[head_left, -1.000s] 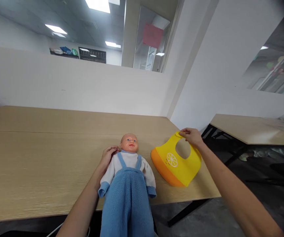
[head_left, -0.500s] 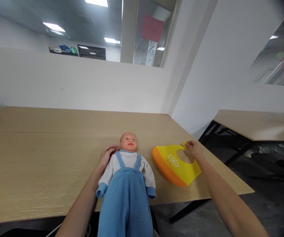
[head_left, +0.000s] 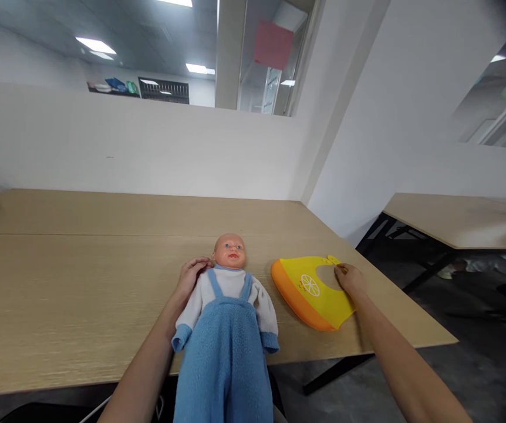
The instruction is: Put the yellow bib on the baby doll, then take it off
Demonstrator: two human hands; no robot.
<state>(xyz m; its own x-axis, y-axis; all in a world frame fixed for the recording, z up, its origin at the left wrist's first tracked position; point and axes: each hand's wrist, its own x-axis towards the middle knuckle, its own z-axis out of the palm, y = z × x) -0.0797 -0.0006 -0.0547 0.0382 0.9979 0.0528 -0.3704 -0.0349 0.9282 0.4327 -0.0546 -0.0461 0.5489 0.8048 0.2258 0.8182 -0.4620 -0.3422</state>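
Note:
A baby doll (head_left: 230, 299) in a white top and blue fleece overalls lies on its back at the table's front edge, head pointing away from me. My left hand (head_left: 192, 273) rests at the doll's shoulder beside its head, fingers stretched out and touching it. To the doll's right, a yellow bib (head_left: 294, 276) with an orange pocket and a white citrus-slice print lies on the wood. My right hand (head_left: 350, 281) is at the right side of the bib's neck opening, its fingers closed on the edge there. The fingertips are partly hidden.
The wooden table (head_left: 81, 294) runs wide to the left and ends at a slanted right edge beyond the bib. A white wall (head_left: 191, 153) with windows stands behind it. Another table (head_left: 447, 217) with dark legs is off to the right, across a gap of grey floor.
My right hand has shifted from the tip of the bib's neck strap slightly down and right, along the neck opening. My left hand and the doll stay in place.

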